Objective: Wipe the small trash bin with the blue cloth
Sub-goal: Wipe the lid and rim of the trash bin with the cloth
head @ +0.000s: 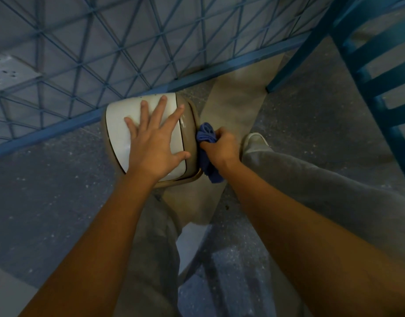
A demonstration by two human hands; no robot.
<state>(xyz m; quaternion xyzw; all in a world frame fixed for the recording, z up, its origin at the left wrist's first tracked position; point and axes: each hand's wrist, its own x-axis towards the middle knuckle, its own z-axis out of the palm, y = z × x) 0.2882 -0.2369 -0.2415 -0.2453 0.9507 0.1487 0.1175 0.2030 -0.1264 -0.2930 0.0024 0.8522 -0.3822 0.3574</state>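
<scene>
Head view: the small trash bin [149,136] is seen at centre-left of the frame, on the floor against the blue mesh fence [105,53]. Its white lid is pinned flat by the left hand [156,143], fingers spread, nothing grasped. The blue cloth [207,148] is bunched in the closed grip of the right hand [222,145] and pressed to the bin's tan side. A slip is risked: if the lid swings under pressure, the bin could be tipped.
</scene>
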